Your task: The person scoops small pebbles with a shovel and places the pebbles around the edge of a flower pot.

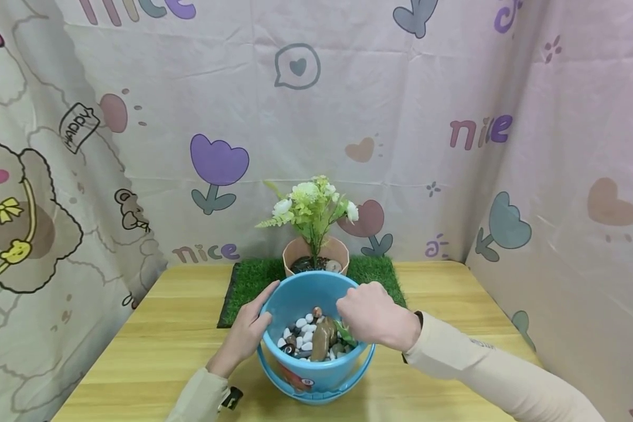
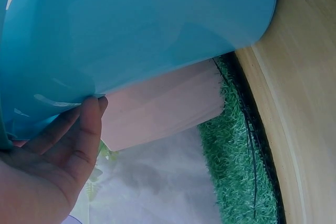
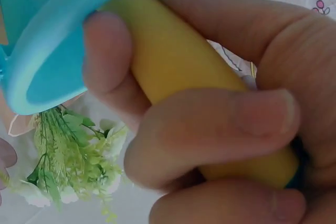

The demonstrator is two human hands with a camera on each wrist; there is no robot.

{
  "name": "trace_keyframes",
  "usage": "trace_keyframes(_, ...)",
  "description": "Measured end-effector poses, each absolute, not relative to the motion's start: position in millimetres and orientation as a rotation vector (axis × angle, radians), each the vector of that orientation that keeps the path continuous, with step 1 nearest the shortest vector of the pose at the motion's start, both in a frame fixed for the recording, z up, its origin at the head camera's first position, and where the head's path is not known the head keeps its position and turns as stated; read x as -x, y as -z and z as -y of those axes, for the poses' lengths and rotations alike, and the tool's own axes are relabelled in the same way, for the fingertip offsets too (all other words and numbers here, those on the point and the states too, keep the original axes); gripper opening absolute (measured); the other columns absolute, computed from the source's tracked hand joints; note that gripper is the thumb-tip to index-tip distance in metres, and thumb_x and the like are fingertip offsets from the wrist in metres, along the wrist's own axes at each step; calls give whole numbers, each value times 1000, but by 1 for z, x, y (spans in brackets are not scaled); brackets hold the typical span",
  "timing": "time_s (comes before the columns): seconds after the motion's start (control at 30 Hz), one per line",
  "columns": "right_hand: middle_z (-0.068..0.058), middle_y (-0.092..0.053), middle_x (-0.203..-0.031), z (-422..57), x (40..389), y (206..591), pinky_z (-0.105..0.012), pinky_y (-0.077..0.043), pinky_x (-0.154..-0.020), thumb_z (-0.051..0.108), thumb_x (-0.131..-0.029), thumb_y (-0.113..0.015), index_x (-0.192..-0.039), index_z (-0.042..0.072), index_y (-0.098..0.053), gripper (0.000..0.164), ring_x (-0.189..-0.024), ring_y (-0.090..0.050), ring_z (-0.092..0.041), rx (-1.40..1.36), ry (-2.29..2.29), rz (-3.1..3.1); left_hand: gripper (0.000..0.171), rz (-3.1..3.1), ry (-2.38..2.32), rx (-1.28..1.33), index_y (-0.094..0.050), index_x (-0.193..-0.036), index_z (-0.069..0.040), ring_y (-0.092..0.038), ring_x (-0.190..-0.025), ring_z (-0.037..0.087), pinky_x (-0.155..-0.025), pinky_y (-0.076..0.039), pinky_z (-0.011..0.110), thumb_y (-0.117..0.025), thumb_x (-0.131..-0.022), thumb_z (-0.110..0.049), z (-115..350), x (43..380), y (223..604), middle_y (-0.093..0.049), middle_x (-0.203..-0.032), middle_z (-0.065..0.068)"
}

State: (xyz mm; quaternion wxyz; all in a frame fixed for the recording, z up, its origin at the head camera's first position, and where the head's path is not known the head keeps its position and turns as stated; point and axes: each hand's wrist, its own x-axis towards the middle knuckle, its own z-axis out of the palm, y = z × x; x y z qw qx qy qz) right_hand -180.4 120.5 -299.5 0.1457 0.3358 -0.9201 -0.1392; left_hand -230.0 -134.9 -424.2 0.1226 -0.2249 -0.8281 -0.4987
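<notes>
Bucket of round blue plastic (image 1: 308,290) w/ smooth white & grey stones (image 1: 301,323) stands mid pale wood-grain table (image 1: 153,340), L hand (image 1: 245,334) pinching its rim, prob. to steady it. R hand (image 1: 377,316), apart from L, grips a smooth yellow handle (image 3: 173,51) at the bucket's R side, prob. full-fisted for control; tool's end hidden.

The head view is bright, with soft, even light. The left wrist view is darker and duller, with small white shiny spots on the bucket (image 2: 157,24). In the right wrist view, the right hand (image 3: 210,124) and the flowers (image 3: 79,150) behind look a little fuzzy.
</notes>
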Motion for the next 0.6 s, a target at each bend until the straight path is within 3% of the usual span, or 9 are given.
trace_keyframes(0.27, 8, -11, -56, -120, 176, 304, -21, -15, -37, 3, -73, -67, -51, 23, -27, 50, -51, -12, -8, -995, 440, 2468, 65, 2414, 1461, 653, -38, -152, -15, -65, -114, 33, -78, -58, 33, -41, -89, -1, 134, 230, 423, -57, -139, 15)
trace_keyframes(0.6, 8, -8, -57, -125, 177, 307, -20, -13, -38, 2, -73, -67, -53, 24, -23, 53, -51, -11, -8, -975, 431, 2411, 66, 2413, 1450, 657, -38, -152, -16, -64, -114, 33, -78, -58, 33, -41, -88, 0, 135, 231, 425, -57, -139, 15)
